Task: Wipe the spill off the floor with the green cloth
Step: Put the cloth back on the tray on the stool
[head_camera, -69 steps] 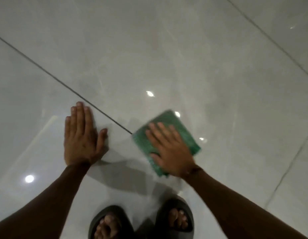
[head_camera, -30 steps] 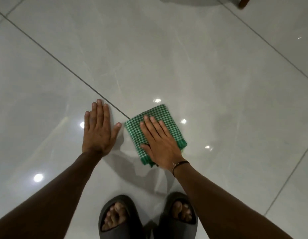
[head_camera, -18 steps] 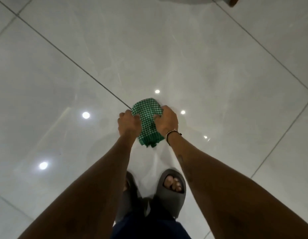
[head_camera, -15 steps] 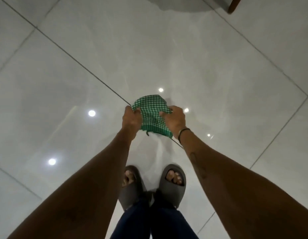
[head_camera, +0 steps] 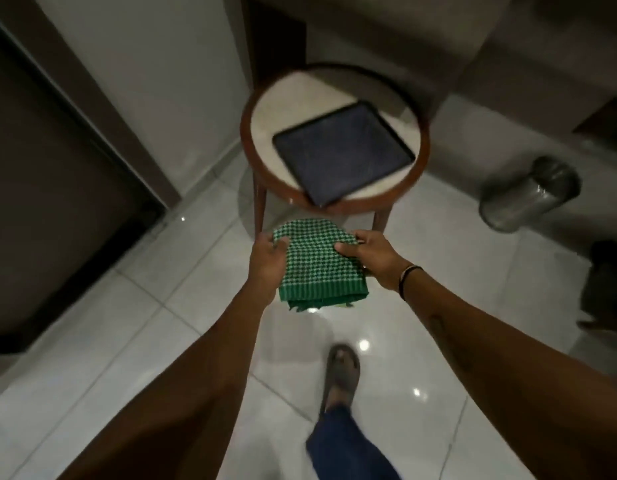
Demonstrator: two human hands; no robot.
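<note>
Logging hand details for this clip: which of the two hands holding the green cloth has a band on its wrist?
The right hand, gripping the green cloth at its right edge, has a dark band at the wrist. The left hand has a bare wrist.

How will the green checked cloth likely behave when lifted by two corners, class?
Probably floppy: the green cloth sags between the left hand and right hand. Likely light, since a fingertip grip supports it. Unlikely to slip; its weave looks coarse.

Folded green checked cloth held above the floor.
</note>
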